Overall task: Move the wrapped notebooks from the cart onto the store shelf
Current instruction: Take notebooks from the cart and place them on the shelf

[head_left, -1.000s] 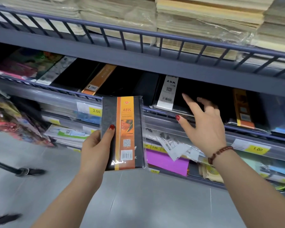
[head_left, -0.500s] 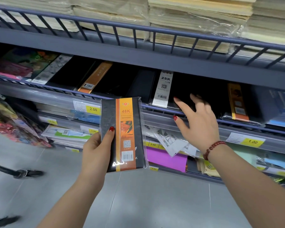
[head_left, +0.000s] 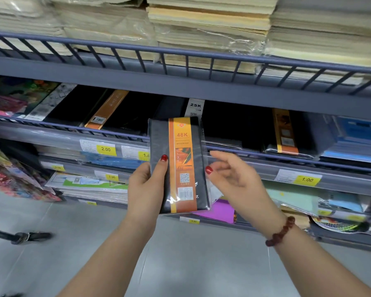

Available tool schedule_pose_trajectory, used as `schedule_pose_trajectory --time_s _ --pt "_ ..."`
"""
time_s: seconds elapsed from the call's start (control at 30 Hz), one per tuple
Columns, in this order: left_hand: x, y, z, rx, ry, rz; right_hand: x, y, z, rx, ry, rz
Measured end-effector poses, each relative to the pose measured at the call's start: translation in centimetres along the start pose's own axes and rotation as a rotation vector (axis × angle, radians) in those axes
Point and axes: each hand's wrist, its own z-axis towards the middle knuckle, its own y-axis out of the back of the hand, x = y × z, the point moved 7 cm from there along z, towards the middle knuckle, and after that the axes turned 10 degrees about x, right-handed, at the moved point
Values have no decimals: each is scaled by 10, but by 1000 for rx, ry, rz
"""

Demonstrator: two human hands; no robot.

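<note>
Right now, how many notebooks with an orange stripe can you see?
3. The held notebook is in the left hand; a second notebook lies on the middle shelf at left, a third notebook at right. More may hide behind the held one.

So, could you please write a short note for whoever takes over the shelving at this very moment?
Left hand: holds one wrapped 48K notebook upright in front of the middle shelf, thumb across its cover.
Right hand: open and empty, beside the notebook's right edge, not gripping it.
Shelf: dark notebooks with orange bands already lie there, and one with a 25K label sits behind the held one.
Done: this notebook is off the cart, which is out of view.
Left: lay it on the middle shelf, then fetch any others; I cannot see how many remain.
</note>
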Motion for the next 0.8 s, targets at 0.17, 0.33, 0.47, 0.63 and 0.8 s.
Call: schedule_pose_trajectory --time_s 0.17,0.33,0.47,0.63,0.8 --pt "-3 -53 2 143 -6 -2 -11 0 -24 20 -39 415" --pt "-6 -97 -3 306 -30 -19 -19 46 -36 -147 58 496" --pt "-5 -128 -6 473 -92 52 -32 85 -41 -280 77 555" --pt "-4 -166 -1 465 -213 221 -46 132 -44 -522 42 162" --pt "-12 -189 15 443 -271 276 -49 150 -41 -458 -19 -118"
